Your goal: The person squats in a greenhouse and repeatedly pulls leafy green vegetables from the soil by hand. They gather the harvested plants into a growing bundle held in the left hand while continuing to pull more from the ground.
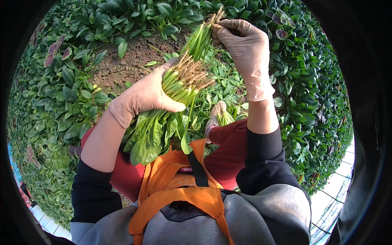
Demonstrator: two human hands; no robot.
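Observation:
My left hand, in a pale thin glove, is wrapped round a thick bunch of spinach. Its tan roots point up and away from me, and its broad leaves hang down towards my lap. Just beyond it, my gloved right hand has thumb and fingers pinched at the root end of a smaller clump of spinach. The lower part of that clump passes behind the bunch in my left hand, so its leaves are partly hidden.
Dense leafy plants grow on both sides and ahead. Bare brown soil shows left of centre. Cut greens lie on the ground before me. A shoe with pale stems beside it is below them. An orange apron covers my lap.

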